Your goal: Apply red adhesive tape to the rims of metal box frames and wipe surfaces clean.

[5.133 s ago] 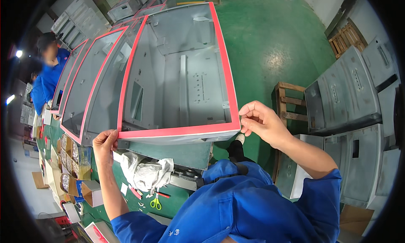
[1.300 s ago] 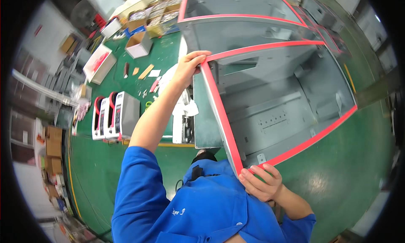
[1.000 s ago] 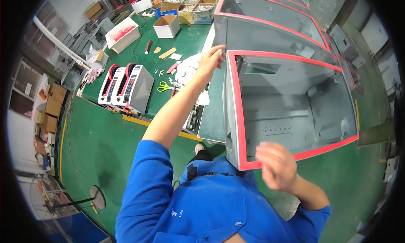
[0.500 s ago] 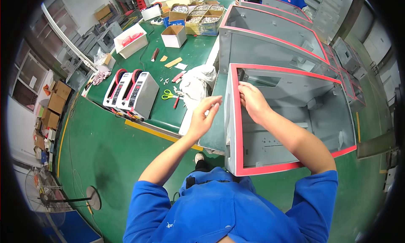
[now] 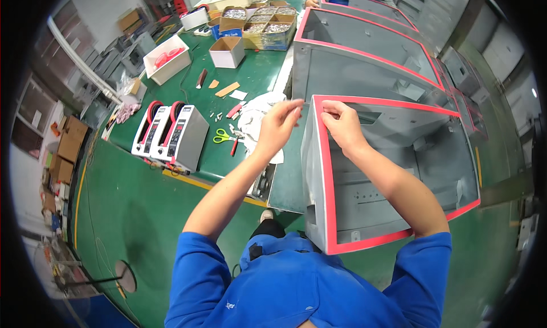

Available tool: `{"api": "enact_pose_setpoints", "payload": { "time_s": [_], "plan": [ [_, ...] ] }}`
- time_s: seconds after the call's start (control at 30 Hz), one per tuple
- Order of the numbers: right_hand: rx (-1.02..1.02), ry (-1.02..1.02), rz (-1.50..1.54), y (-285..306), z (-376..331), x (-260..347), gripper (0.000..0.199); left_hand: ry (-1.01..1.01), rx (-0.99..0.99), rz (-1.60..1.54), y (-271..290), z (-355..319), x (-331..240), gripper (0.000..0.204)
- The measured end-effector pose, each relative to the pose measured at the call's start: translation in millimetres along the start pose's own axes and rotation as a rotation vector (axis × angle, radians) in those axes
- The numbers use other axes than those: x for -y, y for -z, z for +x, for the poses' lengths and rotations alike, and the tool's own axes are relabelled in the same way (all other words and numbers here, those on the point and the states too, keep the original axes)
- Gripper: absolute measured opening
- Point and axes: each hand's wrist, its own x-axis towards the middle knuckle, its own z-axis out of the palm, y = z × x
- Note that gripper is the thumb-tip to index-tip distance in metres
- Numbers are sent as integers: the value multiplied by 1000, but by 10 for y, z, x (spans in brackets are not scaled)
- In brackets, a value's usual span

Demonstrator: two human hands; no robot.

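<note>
The nearest grey cabinet [image 5: 364, 217], its open side edged in red tape [image 5: 327, 185], lies before the person at the right of the green workbench [image 5: 228, 74]. At its far left corner the right hand [image 5: 343, 124] curls with thumb and fingers close together, and the left hand [image 5: 279, 126] is bunched just left of it; whether either grasps anything I cannot tell. Beyond the left hand lie a white cloth [image 5: 253, 123] and green-handled scissors [image 5: 221, 136].

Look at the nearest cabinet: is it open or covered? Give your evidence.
The cabinet is open: no panel spans its red rim, and its inner walls show.
</note>
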Motion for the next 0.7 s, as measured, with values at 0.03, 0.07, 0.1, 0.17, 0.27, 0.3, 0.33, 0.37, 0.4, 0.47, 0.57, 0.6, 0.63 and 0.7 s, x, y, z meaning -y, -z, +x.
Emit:
{"api": "enact_pose_setpoints", "payload": {
  "time_s": [0.03, 0.07, 0.1, 0.17, 0.27, 0.3, 0.33, 0.37, 0.4, 0.47, 0.57, 0.6, 0.63, 0.7],
  "plan": [
    [-20, -1, -12, -15, 3, -3, 29, -18, 40, 30, 30, 150, 19, 23],
    [-24, 14, -21, -38, -3, -11, 28, -38, 106, 47, 68, 286, 59, 22],
    [-33, 34, -38, -55, -2, -7, 28, -67, 173, 58, 108, 443, 102, 21],
    [-57, 41, -68, -75, -3, 1, 27, -142, 326, 109, 152, 708, 168, 19],
    [-76, -3, -38, -88, -38, 62, 27, -253, 566, 199, 170, 1033, 178, 19],
    [-81, -45, -44, -86, -62, 103, 27, -247, 657, 210, 149, 1108, 176, 19],
    [-86, -88, -48, -87, -84, 153, 26, -242, 749, 220, 131, 1180, 169, 18],
    [-96, -127, -47, -87, -95, 193, 26, -243, 845, 236, 107, 1259, 163, 18],
    [-115, -120, -77, -93, -110, 206, 26, -304, 922, 188, 76, 1326, 182, 18],
    [-160, -115, -133, -113, -131, 212, 27, -373, 1002, 134, 57, 1437, 218, 15],
    [-202, 8, -278, -124, -142, 162, 28, -440, 1139, 104, 13, 1570, 204, 14],
    [-211, -15, -261, -146, -150, 173, 28, -408, 1163, 99, 14, 1587, 190, 13],
    [-202, -25, -238, -178, -145, 204, 29, -373, 1171, 111, 62, 1602, 167, 12],
    [-216, -96, -299, -193, -215, 379, 29, -355, 1195, 177, 94, 1643, 130, 8]
  ]
}}
